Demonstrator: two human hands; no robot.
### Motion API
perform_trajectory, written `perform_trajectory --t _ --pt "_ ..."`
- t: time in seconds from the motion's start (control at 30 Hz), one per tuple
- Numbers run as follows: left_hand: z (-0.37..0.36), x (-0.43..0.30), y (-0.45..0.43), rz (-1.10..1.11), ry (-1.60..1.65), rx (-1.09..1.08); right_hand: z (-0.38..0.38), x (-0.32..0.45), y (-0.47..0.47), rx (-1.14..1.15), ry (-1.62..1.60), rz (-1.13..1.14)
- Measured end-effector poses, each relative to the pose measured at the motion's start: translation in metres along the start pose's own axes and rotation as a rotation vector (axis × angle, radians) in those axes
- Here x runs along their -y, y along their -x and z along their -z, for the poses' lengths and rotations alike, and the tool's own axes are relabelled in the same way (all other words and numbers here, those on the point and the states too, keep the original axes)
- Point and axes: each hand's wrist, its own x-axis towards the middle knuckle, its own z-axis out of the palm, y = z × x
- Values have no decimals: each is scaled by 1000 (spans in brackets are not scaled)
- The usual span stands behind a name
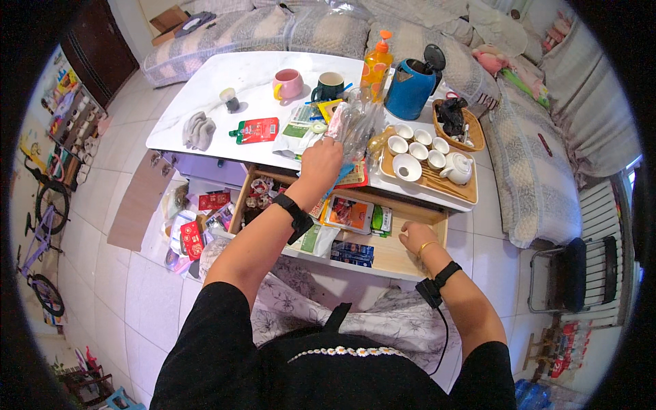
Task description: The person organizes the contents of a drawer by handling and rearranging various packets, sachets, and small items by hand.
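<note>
My left hand (pixel 322 160) reaches over the near edge of a white marbled table (pixel 225 72), its fingers at a pile of packets and clear plastic bags (pixel 359 128); whether it grips one cannot be told. Beneath, a wooden drawer (pixel 435 225) stands pulled out. Over its right part my right hand (pixel 417 237) hovers, fingers loosely bent, nothing seen in it. Inside the drawer lie an orange and white packet (pixel 349 214), a green packet (pixel 381 219), dark blue sachets (pixel 352 253) and a white and green bag (pixel 313 239). A red spouted pouch (pixel 258 130) lies left of the pile.
A blue electric kettle (pixel 408 91) with raised lid, an orange pump bottle (pixel 377 69), a pink mug (pixel 287 84) and a dark green mug (pixel 328 86) stand behind. At right are a tea tray (pixel 469 192) with white cups and teapot, and a wicker basket (pixel 479 136). A grey cloth (pixel 199 131) lies left.
</note>
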Motion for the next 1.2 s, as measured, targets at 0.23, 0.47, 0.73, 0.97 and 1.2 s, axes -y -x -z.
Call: perform_trajectory --t 0.23,0.47,0.73,0.97,1.2 --pt "32 -38 29 50 161 67 14 31 -3 -52 -177 74" --pt "44 -81 103 -70 308 127 -14 59 -28 -125 -560 290" --pt "72 -113 147 -177 275 264 -19 101 -36 55 -998 276" --pt "63 -116 173 -197 295 271 1 127 -15 189 -1260 57" --pt "62 -145 182 -375 313 342 -33 72 -29 212 -1093 213"
